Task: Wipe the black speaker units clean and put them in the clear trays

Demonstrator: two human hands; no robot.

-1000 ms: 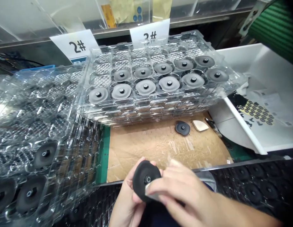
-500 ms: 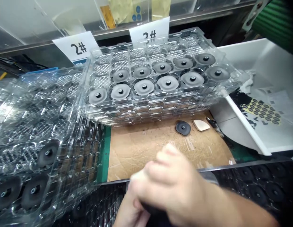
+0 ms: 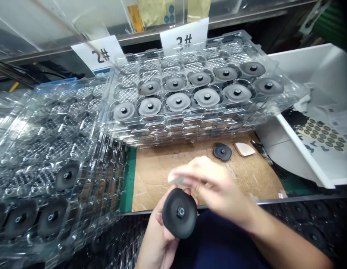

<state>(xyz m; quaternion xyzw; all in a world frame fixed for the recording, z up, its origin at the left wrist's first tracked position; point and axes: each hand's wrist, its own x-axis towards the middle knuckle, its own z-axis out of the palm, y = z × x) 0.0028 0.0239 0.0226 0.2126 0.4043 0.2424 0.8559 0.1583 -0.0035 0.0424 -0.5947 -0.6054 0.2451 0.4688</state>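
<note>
My left hand (image 3: 159, 224) grips a black rounded disc (image 3: 179, 220) from beneath and behind. The disc has a raised centre stub with a light metal core, and its face is turned towards me. Just above it, my right hand (image 3: 209, 179) is smeared by motion, its fingers bent and pointing left. A pale, blurred piece shows at those fingertips, too unclear to name. On the brown cardboard sheet (image 3: 156, 172), past my right hand, lie another black disc (image 3: 222, 151) and a cream-coloured wedge-shaped pad (image 3: 244, 149).
A stack of clear plastic trays (image 3: 176, 123) holds several discs at the back; another tray stack (image 3: 86, 149) stands left. At right is a white bin (image 3: 305, 149) with a sticker sheet (image 3: 321, 134). Paper signs (image 3: 102, 56) hang behind. More discs (image 3: 313, 224) sit lower right.
My right hand has moved up off the disc and my left hand, uncovering the disc's face. The view has shifted slightly left, so the trays appear further right.
</note>
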